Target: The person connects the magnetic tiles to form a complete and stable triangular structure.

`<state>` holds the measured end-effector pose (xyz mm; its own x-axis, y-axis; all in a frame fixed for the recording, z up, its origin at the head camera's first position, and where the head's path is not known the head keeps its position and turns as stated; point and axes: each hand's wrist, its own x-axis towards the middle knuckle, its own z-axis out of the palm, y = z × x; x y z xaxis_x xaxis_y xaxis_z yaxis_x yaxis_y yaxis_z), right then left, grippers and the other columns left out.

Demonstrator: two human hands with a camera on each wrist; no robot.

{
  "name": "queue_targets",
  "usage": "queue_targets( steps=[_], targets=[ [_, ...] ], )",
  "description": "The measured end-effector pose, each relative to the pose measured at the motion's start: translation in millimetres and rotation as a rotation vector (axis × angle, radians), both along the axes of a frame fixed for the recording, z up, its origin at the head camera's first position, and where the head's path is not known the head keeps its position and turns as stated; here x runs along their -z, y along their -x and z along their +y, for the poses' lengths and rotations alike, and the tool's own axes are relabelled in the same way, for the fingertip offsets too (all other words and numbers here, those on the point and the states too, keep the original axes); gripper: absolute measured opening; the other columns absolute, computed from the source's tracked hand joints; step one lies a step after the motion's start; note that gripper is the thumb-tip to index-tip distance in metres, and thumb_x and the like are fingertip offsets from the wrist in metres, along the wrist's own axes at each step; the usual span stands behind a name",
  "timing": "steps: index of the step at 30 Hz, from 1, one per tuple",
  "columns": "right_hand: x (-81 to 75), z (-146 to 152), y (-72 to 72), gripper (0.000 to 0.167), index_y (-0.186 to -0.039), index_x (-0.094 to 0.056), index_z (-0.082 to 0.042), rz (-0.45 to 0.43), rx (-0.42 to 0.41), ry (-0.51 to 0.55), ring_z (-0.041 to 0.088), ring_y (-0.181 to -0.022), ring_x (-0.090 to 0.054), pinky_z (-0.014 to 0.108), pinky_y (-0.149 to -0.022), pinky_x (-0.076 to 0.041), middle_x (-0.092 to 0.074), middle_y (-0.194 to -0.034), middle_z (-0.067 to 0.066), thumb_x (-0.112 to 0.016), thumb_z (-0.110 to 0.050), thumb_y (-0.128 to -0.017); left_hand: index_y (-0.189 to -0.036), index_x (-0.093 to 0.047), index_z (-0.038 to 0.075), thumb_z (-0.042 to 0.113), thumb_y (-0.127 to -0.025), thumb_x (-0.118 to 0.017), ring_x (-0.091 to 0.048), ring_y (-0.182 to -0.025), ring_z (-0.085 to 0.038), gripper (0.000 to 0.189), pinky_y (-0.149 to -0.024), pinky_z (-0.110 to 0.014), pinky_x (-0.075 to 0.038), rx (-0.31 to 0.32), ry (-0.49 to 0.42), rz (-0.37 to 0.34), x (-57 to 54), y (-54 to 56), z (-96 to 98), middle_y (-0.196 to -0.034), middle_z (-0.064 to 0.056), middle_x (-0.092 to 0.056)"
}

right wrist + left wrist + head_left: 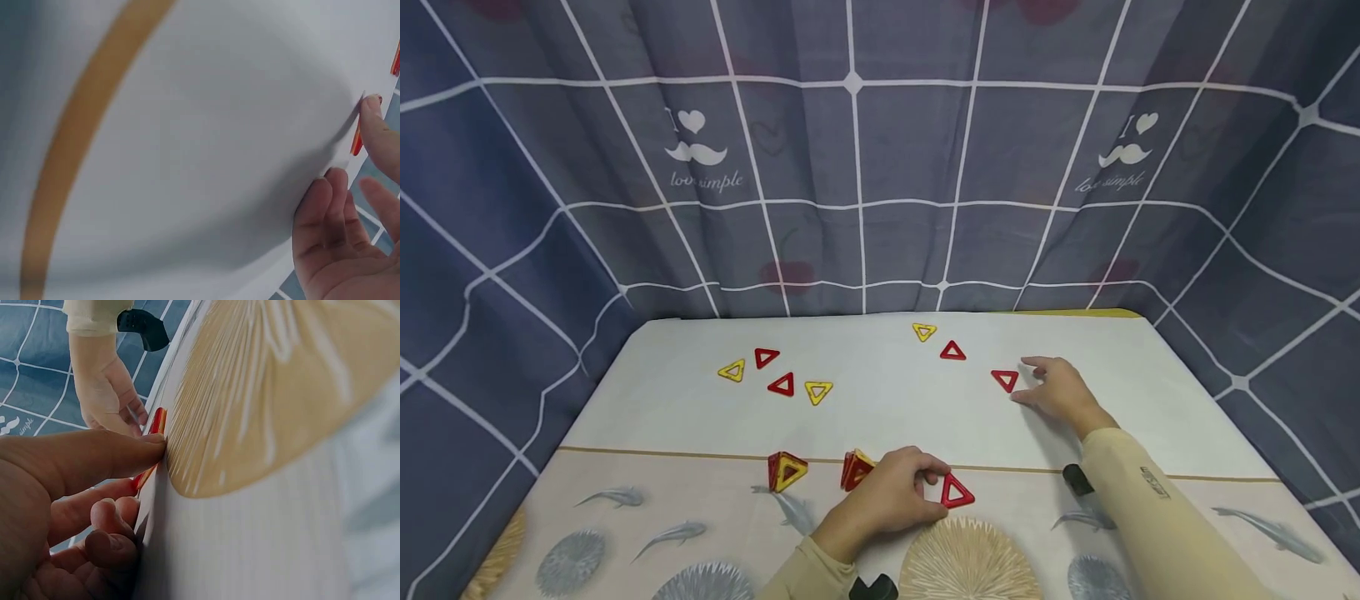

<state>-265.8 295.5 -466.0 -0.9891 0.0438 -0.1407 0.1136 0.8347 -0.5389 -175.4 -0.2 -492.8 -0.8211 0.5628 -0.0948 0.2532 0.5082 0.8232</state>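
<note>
Right hand (1060, 392) nearer, thumb and forefinger parted, gripping nothing; red triangle (1004, 374) just left of fingertips. Left hand (895, 490) pinches a second red triangle (958, 502).

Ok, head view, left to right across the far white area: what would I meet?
First yellow triangle, first red triangle, second red triangle, second yellow triangle, third yellow triangle, third red triangle, fourth red triangle, right hand.

Beige sleeves (1168, 517), the right one bearing a small dark marking (1154, 482), are worn with black wrist devices (1078, 480)
</note>
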Motion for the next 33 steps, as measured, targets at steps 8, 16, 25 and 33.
queue_targets(
  steps=[8, 16, 25, 33],
  targets=[
    [1.0, -3.0, 6.4, 0.061, -0.139, -0.056, 0.004, -0.042, -0.021, -0.021, 0.051, -0.131, -0.040, 0.062, -0.108, -0.030, -0.053, -0.134, 0.032, -0.079, -0.019, -0.087, -0.112, -0.074, 0.010, 0.012, -0.075, -0.087, -0.049, -0.064, -0.005, 0.040, -0.059, -0.023, -0.044, -0.002, 0.003, 0.005, -1.4, 0.3, 0.3, -0.087, 0.010, -0.056],
    [2.3, -2.6, 9.7, 0.052, -0.133, -0.061, 0.004, -0.024, -0.105, -0.056, 0.048, -0.122, -0.047, 0.061, -0.104, -0.036, -0.054, -0.128, 0.032, -0.077, -0.016, -0.088, -0.113, -0.074, 0.008, 0.011, -0.075, -0.087, -0.049, -0.064, -0.006, 0.040, -0.058, -0.023, -0.043, 0.003, 0.000, -0.005, -4.4, 1.6, 0.3, -0.087, 0.009, -0.056],
    [0.3, 0.3, 9.4, 0.050, -0.124, -0.063, 0.008, 0.039, -0.153, -0.069, 0.043, -0.111, -0.053, 0.059, -0.101, -0.040, -0.059, -0.118, 0.027, -0.079, -0.020, -0.086, -0.113, -0.074, 0.008, 0.012, -0.075, -0.087, -0.048, -0.066, -0.005, 0.040, -0.059, -0.023, -0.043, 0.007, 0.007, 0.013, -4.7, 3.0, 0.0, -0.087, 0.009, -0.056],
    [-1.4, -5.0, 8.3, 0.050, -0.125, -0.060, 0.007, 0.028, -0.061, 0.069, 0.035, -0.103, -0.060, 0.051, -0.091, -0.046, -0.066, -0.109, 0.019, -0.080, -0.013, -0.084, -0.112, -0.074, 0.008, 0.011, -0.075, -0.087, -0.048, -0.065, -0.004, 0.039, -0.059, -0.022, -0.044, 0.008, -0.008, 0.007, -6.1, 2.6, 0.0, -0.086, 0.009, -0.056]
  ],
)
